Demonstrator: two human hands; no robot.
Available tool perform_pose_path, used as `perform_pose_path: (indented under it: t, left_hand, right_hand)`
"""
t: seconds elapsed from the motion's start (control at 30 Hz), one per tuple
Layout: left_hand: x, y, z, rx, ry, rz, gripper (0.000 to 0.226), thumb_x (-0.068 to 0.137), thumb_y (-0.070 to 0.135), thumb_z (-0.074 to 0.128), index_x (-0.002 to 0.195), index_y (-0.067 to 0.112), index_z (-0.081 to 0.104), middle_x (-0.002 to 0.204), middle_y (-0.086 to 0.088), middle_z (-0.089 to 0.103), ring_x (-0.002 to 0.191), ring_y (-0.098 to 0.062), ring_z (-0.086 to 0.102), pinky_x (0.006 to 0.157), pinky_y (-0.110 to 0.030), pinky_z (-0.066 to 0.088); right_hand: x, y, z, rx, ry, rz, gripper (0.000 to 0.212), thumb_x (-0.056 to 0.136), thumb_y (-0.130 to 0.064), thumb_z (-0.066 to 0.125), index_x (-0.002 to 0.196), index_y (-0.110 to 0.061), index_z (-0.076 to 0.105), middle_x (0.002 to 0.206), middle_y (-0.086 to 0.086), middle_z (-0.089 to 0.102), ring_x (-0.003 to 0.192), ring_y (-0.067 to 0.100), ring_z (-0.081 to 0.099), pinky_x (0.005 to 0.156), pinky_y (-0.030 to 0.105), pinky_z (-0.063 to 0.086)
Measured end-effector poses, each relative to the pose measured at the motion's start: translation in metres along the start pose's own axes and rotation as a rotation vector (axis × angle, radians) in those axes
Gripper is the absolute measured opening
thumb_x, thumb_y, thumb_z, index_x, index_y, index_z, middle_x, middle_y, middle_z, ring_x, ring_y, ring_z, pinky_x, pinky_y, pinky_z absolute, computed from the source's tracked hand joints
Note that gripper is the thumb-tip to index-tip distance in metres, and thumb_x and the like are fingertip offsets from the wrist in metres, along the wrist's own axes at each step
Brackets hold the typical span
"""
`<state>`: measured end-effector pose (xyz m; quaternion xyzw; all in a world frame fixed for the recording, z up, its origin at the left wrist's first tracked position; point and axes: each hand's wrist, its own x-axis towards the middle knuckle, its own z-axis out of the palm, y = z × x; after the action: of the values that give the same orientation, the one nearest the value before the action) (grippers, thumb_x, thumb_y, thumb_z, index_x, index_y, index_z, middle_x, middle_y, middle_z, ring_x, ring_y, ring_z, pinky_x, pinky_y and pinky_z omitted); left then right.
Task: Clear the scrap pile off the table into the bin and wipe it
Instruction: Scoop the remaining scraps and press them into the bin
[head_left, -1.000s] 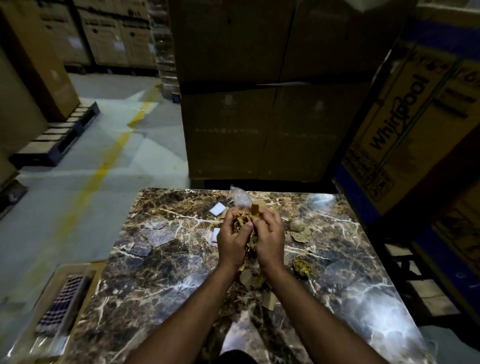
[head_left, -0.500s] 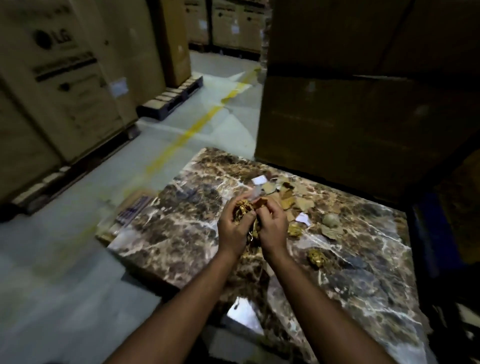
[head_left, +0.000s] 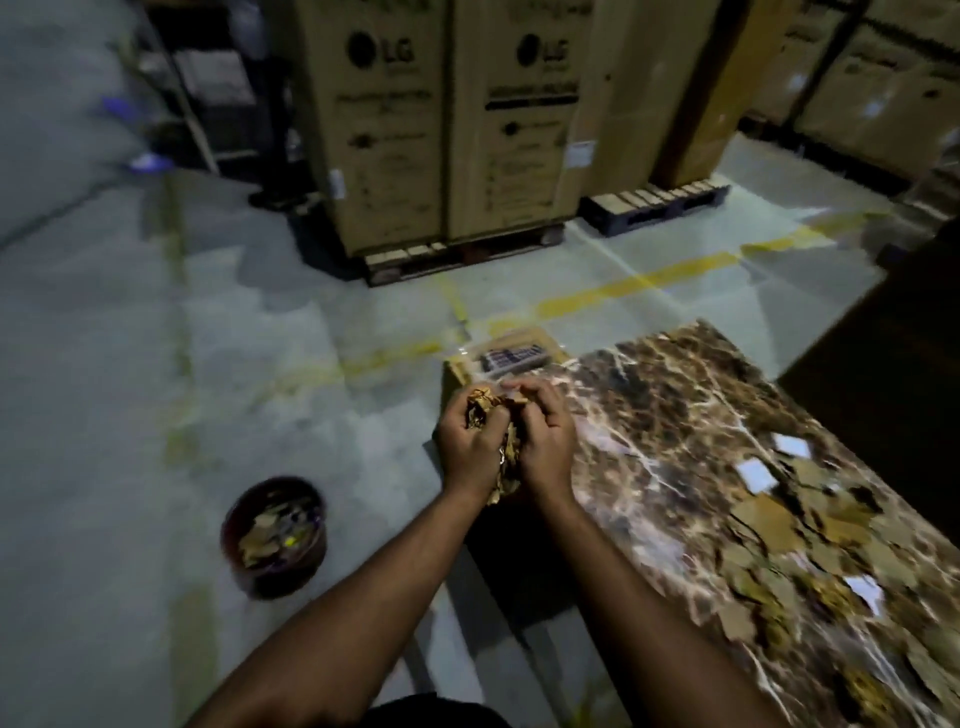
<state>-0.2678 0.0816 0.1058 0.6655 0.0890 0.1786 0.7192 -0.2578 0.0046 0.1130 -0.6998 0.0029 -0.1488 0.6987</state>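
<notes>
Scrap bundle (head_left: 496, 436), two hands (head_left: 470, 441) (head_left: 545, 441), one bin (head_left: 274, 535)

Crumpled brown scraps (head_left: 496, 434) above table (head_left: 675, 415) edge; bin (head_left: 274, 538) floor-left.

1. Both bare forearms reach up from six o'clock, converging toward centre frame.
2. Left hand (head_left: 470, 441) is cupped, fingers curled in toward two o'clock, knuckles out.
3. Right hand (head_left: 545, 439) mirrors it, fingers curled toward ten o'clock.
4. The hands press together, clasping a wad of scraps (head_left: 491, 415) between them.
</notes>
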Motion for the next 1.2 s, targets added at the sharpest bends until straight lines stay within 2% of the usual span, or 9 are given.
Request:
perform_pose_path:
  t: [0.17,0.4,0.6,0.7,0.83,0.93,1.0,1.07,1.2]
  left_hand:
    - [0.042,-0.018,-0.122,0.1,0.165,0.007,0.03,0.073,0.035,0.06,0.092,0.012,0.066,0.089,-0.009,0.068,0.084,-0.027,0.065,0.077,-0.042,0.053]
    - [0.097,-0.064,-0.305,0.146,0.315,-0.105,0.023,0.077,0.028,0.062,0.098,0.019,0.067,0.1,-0.006,0.07,0.098,-0.026,0.067,0.089,-0.051,0.053]
    - [0.122,-0.107,-0.401,0.12,0.386,-0.184,0.026,0.084,0.003,0.064,0.11,0.006,0.065,0.108,-0.005,0.07,0.103,-0.012,0.066,0.091,-0.027,0.051]
    - [0.137,-0.179,-0.442,0.159,0.438,-0.221,0.022,0.086,0.017,0.062,0.108,0.021,0.063,0.11,-0.001,0.069,0.106,-0.018,0.065,0.094,-0.039,0.053]
    - [0.153,-0.305,-0.464,0.253,0.484,-0.247,0.025,0.09,0.023,0.06,0.115,0.018,0.061,0.115,-0.002,0.068,0.111,-0.021,0.063,0.098,-0.044,0.05]
    - [0.164,-0.395,-0.47,0.259,0.509,-0.315,0.027,0.091,0.025,0.056,0.118,0.023,0.058,0.118,-0.001,0.067,0.112,-0.014,0.062,0.098,-0.029,0.048]
    - [0.169,-0.459,-0.477,0.309,0.499,-0.419,0.041,0.092,0.032,0.053,0.129,0.015,0.056,0.128,-0.005,0.064,0.12,-0.017,0.059,0.102,-0.032,0.046]
    - [0.172,-0.512,-0.488,0.382,0.461,-0.487,0.062,0.092,0.047,0.048,0.141,0.011,0.049,0.139,-0.009,0.057,0.129,-0.024,0.053,0.108,-0.043,0.042]
    - [0.175,-0.605,-0.508,0.697,0.319,-0.281,0.049,0.096,0.036,0.049,0.133,0.005,0.054,0.135,-0.011,0.056,0.126,-0.031,0.049,0.108,-0.048,0.038]
  right_hand:
    - [-0.022,0.024,0.128,0.141,-0.17,0.123,0.019,0.082,-0.008,0.055,0.084,-0.021,0.069,0.097,0.009,0.069,0.093,0.017,0.066,0.086,0.03,0.051]
    - [-0.067,0.074,0.31,0.113,-0.369,0.242,0.018,0.082,-0.005,0.051,0.089,-0.012,0.066,0.097,0.01,0.068,0.096,0.022,0.065,0.09,0.039,0.051]
    - [-0.094,0.142,0.41,0.055,-0.443,0.322,0.022,0.081,0.002,0.048,0.096,0.009,0.064,0.098,0.019,0.065,0.094,0.022,0.063,0.088,0.034,0.051]
    - [-0.105,0.216,0.451,0.036,-0.503,0.404,0.022,0.082,0.001,0.048,0.095,0.006,0.065,0.096,0.019,0.067,0.093,0.025,0.064,0.087,0.036,0.051]
    - [-0.107,0.341,0.478,-0.072,-0.547,0.376,0.024,0.083,-0.005,0.05,0.097,-0.002,0.069,0.102,0.016,0.067,0.102,0.027,0.063,0.094,0.044,0.051]
    - [-0.103,0.432,0.489,-0.183,-0.606,0.31,0.036,0.084,-0.021,0.049,0.101,0.001,0.071,0.108,0.016,0.065,0.11,0.022,0.06,0.101,0.043,0.047]
    - [-0.097,0.492,0.496,-0.238,-0.677,0.266,0.038,0.083,-0.025,0.049,0.103,-0.001,0.071,0.111,0.013,0.064,0.111,0.017,0.059,0.101,0.037,0.047]
    - [-0.091,0.54,0.501,-0.31,-0.775,0.172,0.029,0.089,-0.02,0.053,0.108,-0.008,0.07,0.115,0.007,0.062,0.112,0.012,0.058,0.101,0.033,0.046]
    - [-0.083,0.631,0.496,-0.497,-1.023,-0.172,0.033,0.099,-0.016,0.053,0.13,-0.013,0.063,0.133,0.003,0.06,0.129,0.018,0.05,0.109,0.035,0.036]
